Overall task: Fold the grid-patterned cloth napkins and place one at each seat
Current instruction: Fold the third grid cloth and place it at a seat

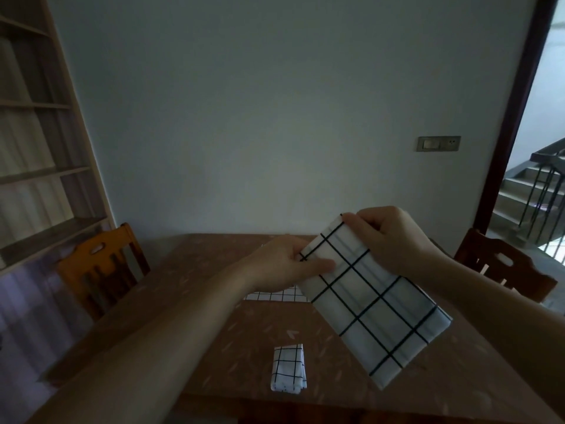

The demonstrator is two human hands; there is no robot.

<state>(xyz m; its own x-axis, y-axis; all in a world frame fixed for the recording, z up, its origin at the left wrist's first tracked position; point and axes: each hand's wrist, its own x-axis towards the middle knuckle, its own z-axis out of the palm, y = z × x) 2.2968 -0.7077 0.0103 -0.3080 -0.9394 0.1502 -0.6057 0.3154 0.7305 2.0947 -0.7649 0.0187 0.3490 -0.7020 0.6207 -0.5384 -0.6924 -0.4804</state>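
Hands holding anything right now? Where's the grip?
Both hands grip the grid-patterned napkin by its top edge: left hand pinches the left corner, right hand the right corner. The rest hangs above the table.

A brown table [232,328] is flanked by 2 wooden chairs — one at the left [102,264], one at the right [501,267]. A shelf unit [39,133] is seen left, a wall switch [438,144] and stairs [529,197] right.

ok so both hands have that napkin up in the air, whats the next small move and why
Probably lower the held napkin flat onto the table to make the next fold. The left hand and right hand pinch its top corners and it hangs as a long panel, much bigger than the folded napkin lying near the front edge.
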